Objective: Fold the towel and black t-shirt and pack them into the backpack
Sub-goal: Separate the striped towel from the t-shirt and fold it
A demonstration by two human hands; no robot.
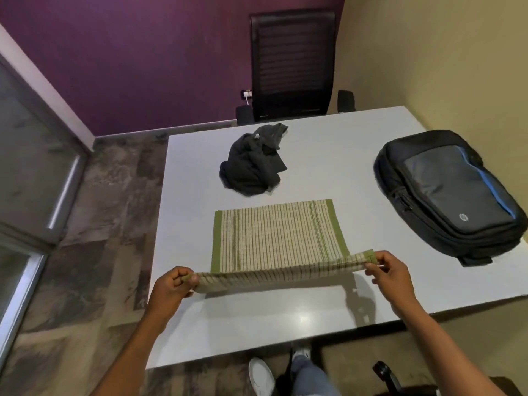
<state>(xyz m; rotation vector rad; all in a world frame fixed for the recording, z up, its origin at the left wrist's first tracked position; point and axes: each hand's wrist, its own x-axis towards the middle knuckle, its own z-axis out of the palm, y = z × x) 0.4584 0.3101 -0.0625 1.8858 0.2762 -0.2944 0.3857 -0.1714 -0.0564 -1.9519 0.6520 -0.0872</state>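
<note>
Towel (278, 235): mid-fold, near corners pinched by left hand (174, 287) and right hand (390, 271) fingers. T-shirt (253, 164): crumpled. Backpack (448, 192): closed, unpacked.

A white bench (328, 155) fills the middle of the view. A black mesh-backed office chair (293, 64) stands at its far edge, against a purple wall (143, 52). A white plug (247, 94) sits in a wall socket just left of the chair. A cream wall (443, 52) runs along the right. The floor (108, 195) is mottled brown-grey, with a glass door (31, 167) at left.
</note>
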